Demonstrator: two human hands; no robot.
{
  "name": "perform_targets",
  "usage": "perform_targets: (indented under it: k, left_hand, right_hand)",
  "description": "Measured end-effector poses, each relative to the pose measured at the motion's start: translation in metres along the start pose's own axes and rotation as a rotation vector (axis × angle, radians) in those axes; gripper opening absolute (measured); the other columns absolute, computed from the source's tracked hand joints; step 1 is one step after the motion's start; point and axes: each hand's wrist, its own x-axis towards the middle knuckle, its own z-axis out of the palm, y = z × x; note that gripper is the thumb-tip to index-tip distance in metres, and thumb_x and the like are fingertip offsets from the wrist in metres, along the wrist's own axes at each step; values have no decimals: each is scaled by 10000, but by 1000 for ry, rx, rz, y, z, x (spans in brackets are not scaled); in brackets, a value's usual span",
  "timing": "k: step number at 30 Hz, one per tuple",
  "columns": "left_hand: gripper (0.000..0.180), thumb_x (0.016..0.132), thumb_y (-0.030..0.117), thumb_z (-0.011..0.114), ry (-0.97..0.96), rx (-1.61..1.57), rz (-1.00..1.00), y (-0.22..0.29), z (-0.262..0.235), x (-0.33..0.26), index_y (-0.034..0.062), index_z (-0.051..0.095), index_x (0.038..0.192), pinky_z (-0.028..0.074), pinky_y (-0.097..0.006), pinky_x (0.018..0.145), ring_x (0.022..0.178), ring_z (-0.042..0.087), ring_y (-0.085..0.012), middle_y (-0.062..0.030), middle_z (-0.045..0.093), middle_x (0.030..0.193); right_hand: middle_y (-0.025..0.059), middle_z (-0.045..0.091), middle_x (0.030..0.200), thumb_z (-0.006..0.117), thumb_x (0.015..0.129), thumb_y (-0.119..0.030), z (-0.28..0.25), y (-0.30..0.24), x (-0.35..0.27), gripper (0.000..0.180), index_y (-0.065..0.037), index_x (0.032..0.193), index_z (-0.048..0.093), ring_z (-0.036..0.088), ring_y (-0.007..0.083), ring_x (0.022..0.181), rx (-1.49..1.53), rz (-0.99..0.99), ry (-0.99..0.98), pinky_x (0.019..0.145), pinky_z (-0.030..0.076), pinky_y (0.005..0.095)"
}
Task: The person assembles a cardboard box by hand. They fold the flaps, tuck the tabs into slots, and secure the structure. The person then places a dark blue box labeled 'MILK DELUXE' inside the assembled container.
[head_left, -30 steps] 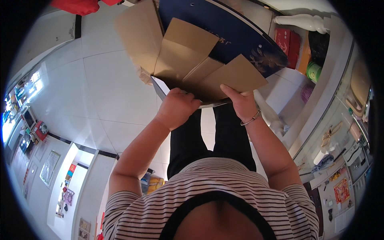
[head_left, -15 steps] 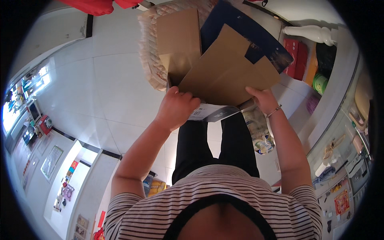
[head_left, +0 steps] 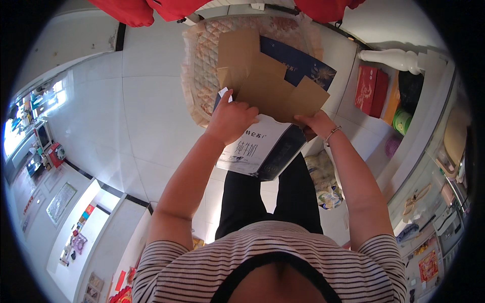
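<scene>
Between my two hands is a cardboard carton (head_left: 273, 93), brown inside, with white and dark blue printed outer sides. Its flaps stand out loose, and a dark blue panel spreads at the far side. My left hand (head_left: 231, 118) is closed on the carton's left edge, its fingers curled over the rim near a small white tab. At the right edge my right hand (head_left: 317, 123) grips the carton, thumb on the brown inner face and the other fingers partly hidden behind it. The near white-and-blue side hangs toward my legs.
A quilted, frilled mat (head_left: 199, 55) lies beyond the carton on pale floor tiles (head_left: 151, 101). To the right are a red box (head_left: 371, 91), a white turned post (head_left: 389, 58) and a green container (head_left: 402, 121). Red cloth (head_left: 328, 10) hangs at the far edge.
The carton has tilted, so its white-and-blue near side now shows much more. Its flaps and dark panel have come nearer. Both hands keep their hold, the right one shifted slightly left.
</scene>
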Motion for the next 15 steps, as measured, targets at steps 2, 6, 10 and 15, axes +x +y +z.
perform_targets:
  k: [2, 6, 10, 15]
  left_hand:
    - [167, 883, 331, 559, -57, -2, -30, -3, -5, 6, 176, 608, 922, 277, -472, 1062, 854, 598, -193, -11, 577, 763]
    - [172, 877, 321, 572, 42, -163, -58, -11, 7, 8, 166, 612, 940, 252, -488, 1066, 887, 595, -199, -18, 586, 785]
    - [140, 864, 293, 595, 53, -216, -49, -9, 15, 11, 161, 603, 911, 237, -503, 1066, 893, 594, -208, -21, 584, 788]
    - [121, 844, 263, 618, 118, -276, -47, -7, 13, 10, 150, 582, 864, 239, -509, 1065, 878, 591, -210, -23, 577, 778]
  right_hand:
    - [137, 654, 1021, 743, 769, -380, -11, -15, -7, 533, 5, 1108, 598, 640, 229, 868, -239, -28, 105, 744, 509, 321]
    - [155, 645, 953, 701, 786, -418, -39, -58, -16, 500, -22, 1071, 594, 642, 285, 849, -603, -284, 897, 721, 513, 354]
    - [156, 629, 1009, 662, 809, -348, -17, -132, 18, 401, -37, 1050, 584, 606, 329, 947, -561, -981, 871, 812, 488, 413]
    - [172, 595, 1136, 622, 805, -483, 41, -206, 117, 573, -58, 1184, 560, 549, 337, 1071, -875, -1004, 679, 909, 447, 425]
